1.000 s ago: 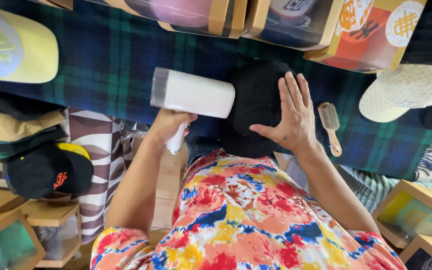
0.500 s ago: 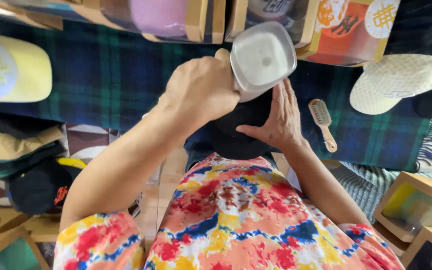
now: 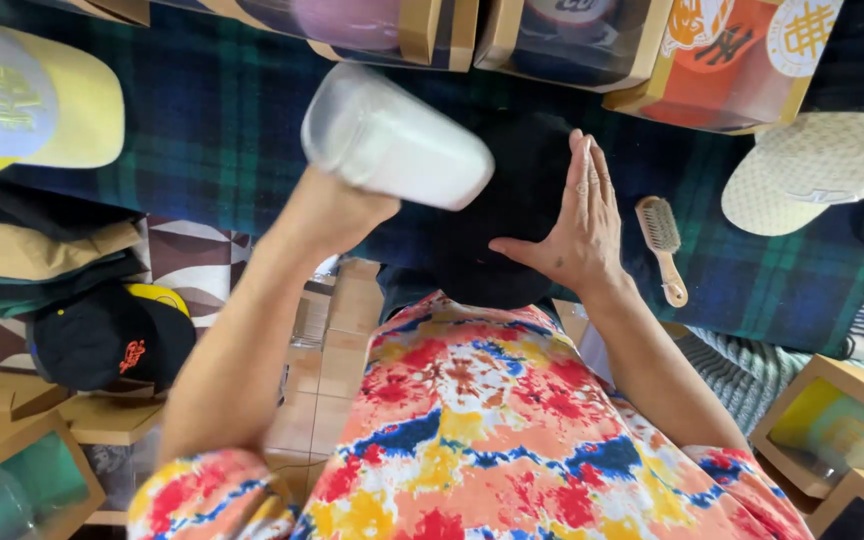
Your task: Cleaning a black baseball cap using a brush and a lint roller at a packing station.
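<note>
My left hand (image 3: 337, 215) grips a white handheld device with a wide translucent head (image 3: 397, 140), raised and tilted over a black cap (image 3: 512, 215). The black cap lies on a dark green and blue plaid blanket (image 3: 222, 120). My right hand (image 3: 577, 225) rests flat on the right side of that cap, fingers together and pointing away from me. A small wooden brush (image 3: 662, 245) lies on the blanket just to the right of my right hand.
A yellow and white cap (image 3: 27, 100) sits far left, a cream cap (image 3: 817, 170) far right. Boxed caps in cardboard display boxes (image 3: 572, 35) line the far edge. A black cap with a yellow brim (image 3: 112, 335) and more boxes (image 3: 837, 425) lie near my sides.
My left hand swung the white device up from beside the black cap, turned its head toward me, then tipped it sideways over the cap. My right hand stayed flat on the cap.
</note>
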